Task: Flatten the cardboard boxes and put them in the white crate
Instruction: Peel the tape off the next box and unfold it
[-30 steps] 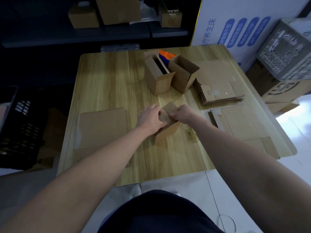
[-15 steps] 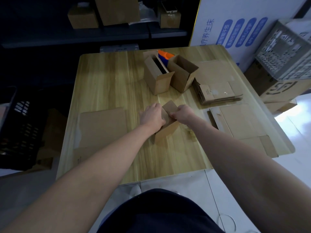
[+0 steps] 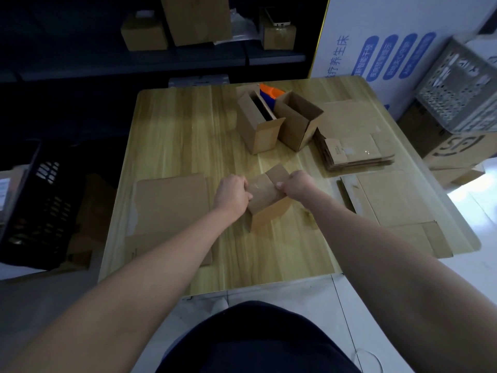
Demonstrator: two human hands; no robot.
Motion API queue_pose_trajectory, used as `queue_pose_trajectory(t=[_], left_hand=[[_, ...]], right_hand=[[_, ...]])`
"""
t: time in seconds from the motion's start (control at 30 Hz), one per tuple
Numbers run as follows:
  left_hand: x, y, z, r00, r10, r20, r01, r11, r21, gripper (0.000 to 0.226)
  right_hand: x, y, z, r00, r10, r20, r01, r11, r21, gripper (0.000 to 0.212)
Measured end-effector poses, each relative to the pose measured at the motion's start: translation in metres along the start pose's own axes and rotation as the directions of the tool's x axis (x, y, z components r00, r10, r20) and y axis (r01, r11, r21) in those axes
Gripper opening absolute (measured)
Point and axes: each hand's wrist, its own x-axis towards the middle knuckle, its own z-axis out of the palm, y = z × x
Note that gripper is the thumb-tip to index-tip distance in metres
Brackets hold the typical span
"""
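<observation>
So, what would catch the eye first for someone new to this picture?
The left hand and right hand grip a small cardboard box from either side, in the centre of the view. Behind it stand two open boxes, with something orange and blue between them; a stack of flattened boxes lies to their right.

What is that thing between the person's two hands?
A small brown cardboard box sits between the left hand and right hand, gripped by both, in the head view.

The left hand (image 3: 232, 192) and right hand (image 3: 294, 183) have drawn slightly apart, baring more taped top of the small cardboard box (image 3: 265, 211).
</observation>
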Motion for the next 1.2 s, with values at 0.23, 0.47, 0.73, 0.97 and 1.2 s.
queue_pose_trajectory(t=[0.23,0.47,0.73,0.97,1.2], left_hand=[[0.004,-0.018,-0.01,0.937,0.015,0.35,0.107,0.938,-0.328,0.11],[0.026,-0.017,-0.024,0.847,-0.356,0.396,0.519,0.39,-0.76,0.083],[0.029,-0.009,-0.031,0.716,-0.452,0.532,0.654,0.167,-0.738,0.045],[0.026,-0.005,-0.026,0.984,0.043,-0.173,-0.115,0.896,-0.429,0.011],[0.026,-0.027,-0.007,0.996,0.088,-0.01,-0.088,0.993,-0.077,0.025]], right_hand=[[0.006,-0.012,-0.013,0.989,0.098,0.112,-0.141,0.857,0.496,0.026],[0.001,-0.016,-0.034,0.984,-0.108,0.141,0.0,0.792,0.611,0.074],[0.003,-0.015,-0.039,0.967,-0.226,0.115,0.135,0.843,0.521,0.024],[0.014,-0.019,-0.029,0.998,-0.031,0.062,-0.004,0.868,0.497,0.028],[0.02,-0.026,-0.011,0.997,0.019,0.073,-0.048,0.911,0.41,0.054]])
